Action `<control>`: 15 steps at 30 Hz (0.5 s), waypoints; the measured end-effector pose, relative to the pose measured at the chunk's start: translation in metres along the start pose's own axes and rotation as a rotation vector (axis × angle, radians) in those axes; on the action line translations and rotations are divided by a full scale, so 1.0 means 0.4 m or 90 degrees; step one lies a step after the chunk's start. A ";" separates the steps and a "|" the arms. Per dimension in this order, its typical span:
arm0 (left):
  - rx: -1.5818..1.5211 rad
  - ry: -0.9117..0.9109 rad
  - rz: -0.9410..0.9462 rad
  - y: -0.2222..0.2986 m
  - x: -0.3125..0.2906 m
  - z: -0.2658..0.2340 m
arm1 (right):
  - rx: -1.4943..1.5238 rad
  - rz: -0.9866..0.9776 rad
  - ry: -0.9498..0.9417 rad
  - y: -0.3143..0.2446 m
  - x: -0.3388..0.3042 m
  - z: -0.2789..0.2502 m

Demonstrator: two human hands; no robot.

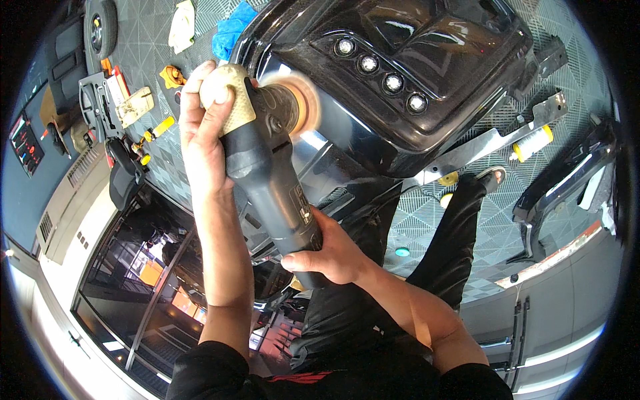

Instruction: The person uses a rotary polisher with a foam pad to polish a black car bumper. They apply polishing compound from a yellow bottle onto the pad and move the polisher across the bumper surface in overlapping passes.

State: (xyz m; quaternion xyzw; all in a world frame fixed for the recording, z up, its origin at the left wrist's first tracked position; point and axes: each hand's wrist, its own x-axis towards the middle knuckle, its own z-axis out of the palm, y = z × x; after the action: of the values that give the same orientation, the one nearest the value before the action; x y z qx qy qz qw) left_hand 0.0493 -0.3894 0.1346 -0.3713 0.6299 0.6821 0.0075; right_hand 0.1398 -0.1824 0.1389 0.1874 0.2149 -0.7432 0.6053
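Note:
A black polisher [273, 187] lies slantwise across the middle of the head view, held in both hands. My left hand [210, 133] is closed round its head, over a pale textured cover [241, 110], thumb on top. Lower down, my right hand [337, 250] wraps the rear of the body. The polisher's round orange-tan pad [305, 103] is blurred at its rim and faces a glossy black car body part [360, 133], seemingly against its curved edge; the exact contact is hidden. Several round clear lamps [393, 83] sit in a row on that part.
Beyond the part lie a blue cloth [231, 30] and a pale yellow cloth [181, 28] on the grey patterned floor. A yellow-ended bottle [533, 143] and a black trim piece [567, 177] are at right. Tools and an orange cloth [172, 77] lie at left, near a tyre [101, 28].

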 end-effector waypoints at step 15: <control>0.070 0.001 0.005 -0.002 -0.014 0.025 | 0.006 -0.011 0.006 -0.003 -0.030 -0.005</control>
State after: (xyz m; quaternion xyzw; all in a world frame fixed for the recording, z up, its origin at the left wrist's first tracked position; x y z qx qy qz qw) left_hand 0.0486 -0.3780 0.1361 -0.3688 0.6679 0.6460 0.0247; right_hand 0.1409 -0.1712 0.1440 0.1924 0.2157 -0.7484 0.5970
